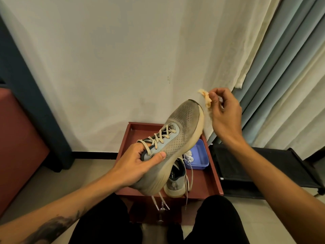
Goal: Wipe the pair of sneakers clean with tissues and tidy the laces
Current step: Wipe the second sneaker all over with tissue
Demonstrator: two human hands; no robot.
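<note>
My left hand [139, 162] grips a grey mesh sneaker [182, 131] by its collar and lifts it over the red tray [211, 182], toe pointing up and away. Its cream laces hang loose below the heel. My right hand [225, 117] pinches a crumpled, yellowed tissue [205, 98] just right of the toe, a small gap from the sole edge. The second sneaker [177, 182] lies in the tray under the lifted one, mostly hidden, with its lace trailing over the front rim.
A blue plastic box [200, 157] holding white tissue sits at the tray's right. The tray tops a red cabinet against the white wall. A black folding rack [260, 169] stands to the right, curtains [281, 76] behind it. My knees are below.
</note>
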